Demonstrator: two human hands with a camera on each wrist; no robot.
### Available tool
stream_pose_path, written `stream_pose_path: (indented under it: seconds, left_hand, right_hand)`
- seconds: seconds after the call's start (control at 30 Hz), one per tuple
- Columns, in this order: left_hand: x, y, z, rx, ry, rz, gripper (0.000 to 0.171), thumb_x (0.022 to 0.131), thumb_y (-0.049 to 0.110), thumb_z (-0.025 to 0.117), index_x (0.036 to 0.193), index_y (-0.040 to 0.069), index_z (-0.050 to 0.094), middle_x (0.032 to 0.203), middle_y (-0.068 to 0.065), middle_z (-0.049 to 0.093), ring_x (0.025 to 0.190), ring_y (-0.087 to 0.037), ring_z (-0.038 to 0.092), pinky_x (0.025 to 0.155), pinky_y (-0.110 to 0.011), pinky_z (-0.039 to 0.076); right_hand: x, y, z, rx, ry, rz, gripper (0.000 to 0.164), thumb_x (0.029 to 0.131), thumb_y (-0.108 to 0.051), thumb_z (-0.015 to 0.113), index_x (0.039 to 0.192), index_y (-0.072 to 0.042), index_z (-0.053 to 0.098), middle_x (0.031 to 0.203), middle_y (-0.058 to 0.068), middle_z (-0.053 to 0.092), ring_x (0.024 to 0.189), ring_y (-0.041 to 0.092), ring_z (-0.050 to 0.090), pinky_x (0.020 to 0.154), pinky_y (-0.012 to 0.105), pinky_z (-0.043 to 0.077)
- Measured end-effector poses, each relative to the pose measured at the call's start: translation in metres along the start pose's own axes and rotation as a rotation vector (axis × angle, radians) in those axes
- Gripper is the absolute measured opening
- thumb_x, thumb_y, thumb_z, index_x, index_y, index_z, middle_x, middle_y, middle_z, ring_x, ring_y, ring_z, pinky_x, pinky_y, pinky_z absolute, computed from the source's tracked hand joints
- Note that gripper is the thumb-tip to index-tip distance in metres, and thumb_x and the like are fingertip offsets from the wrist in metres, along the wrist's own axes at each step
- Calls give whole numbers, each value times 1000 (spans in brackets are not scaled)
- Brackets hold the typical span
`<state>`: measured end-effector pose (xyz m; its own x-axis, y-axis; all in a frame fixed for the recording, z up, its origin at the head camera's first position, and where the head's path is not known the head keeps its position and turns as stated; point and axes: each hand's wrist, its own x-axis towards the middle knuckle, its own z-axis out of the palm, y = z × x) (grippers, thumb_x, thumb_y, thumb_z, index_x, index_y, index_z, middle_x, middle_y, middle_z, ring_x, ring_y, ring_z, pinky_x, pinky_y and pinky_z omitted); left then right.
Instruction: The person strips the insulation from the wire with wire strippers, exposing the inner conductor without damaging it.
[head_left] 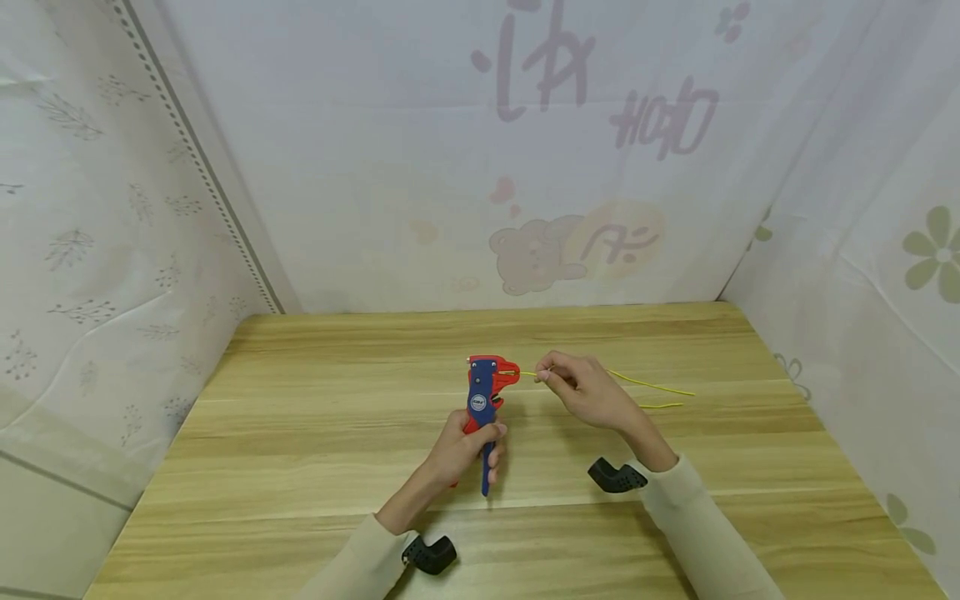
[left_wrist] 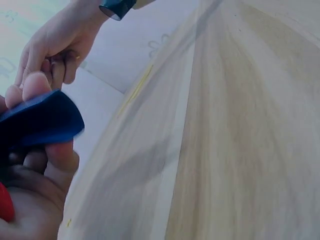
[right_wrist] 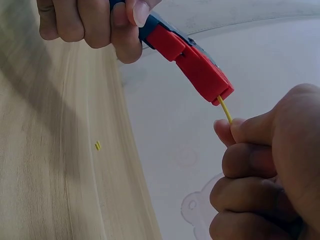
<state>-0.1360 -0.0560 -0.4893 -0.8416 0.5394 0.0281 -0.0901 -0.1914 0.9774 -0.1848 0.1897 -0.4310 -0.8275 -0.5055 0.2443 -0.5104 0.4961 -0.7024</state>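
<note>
My left hand (head_left: 459, 448) grips the handles of a red and blue wire stripper (head_left: 480, 402), whose red nose points to the right. Between thumb and forefinger, my right hand (head_left: 592, 393) pinches a yellow wire (right_wrist: 225, 109) close to the tool. The wire's end enters the red nose and is hidden inside it. In the left wrist view, the blue handle (left_wrist: 45, 122) lies across the left palm, with fingers wrapped about it.
Yellow wire lengths (head_left: 660, 387) extend to the right behind the right hand, over the wooden table (head_left: 315, 433). Small yellow pieces (right_wrist: 97, 145) lie on the tabletop. Printed cloth (head_left: 375, 167) hangs at the back and both sides. A black wrist device (head_left: 617, 477) sits by the right sleeve.
</note>
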Motion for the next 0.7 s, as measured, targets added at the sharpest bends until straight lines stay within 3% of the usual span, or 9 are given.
stream_pose_path:
  seconds: [0.23, 0.4, 0.53, 0.7]
  left_hand:
    - [0, 0, -3, 5, -33, -3, 37, 102, 14, 56, 103, -22, 44, 61, 5, 61, 49, -10, 65, 52, -25, 57]
    - [0, 1, -4, -8, -64, -10, 25, 102, 13, 57, 102, -11, 48, 64, 1, 64, 51, -12, 67, 53, -28, 59]
    - [0, 3, -5, -10, -77, -13, 20, 102, 12, 58, 100, -5, 49, 64, 0, 64, 51, -12, 67, 54, -28, 59]
    - [0, 4, -5, -4, -87, -21, 21, 102, 13, 58, 101, -6, 49, 65, 0, 64, 53, -12, 67, 56, -28, 59]
  right_hand:
    - [-1, 0, -2, 20, 25, 10, 13, 105, -17, 58, 104, -13, 71, 58, -10, 42, 48, 1, 33, 46, 20, 29]
    - [-2, 0, -4, 61, 43, 28, 13, 104, -16, 61, 104, -12, 73, 59, -7, 46, 47, 3, 34, 45, 21, 30]
    - [-2, 1, -5, 78, 50, 44, 14, 103, -16, 62, 106, -11, 75, 66, -6, 55, 50, 4, 38, 46, 22, 35]
    - [-3, 4, -6, 72, 72, 34, 13, 102, -15, 65, 105, -11, 77, 78, -5, 67, 54, 5, 43, 50, 23, 40]
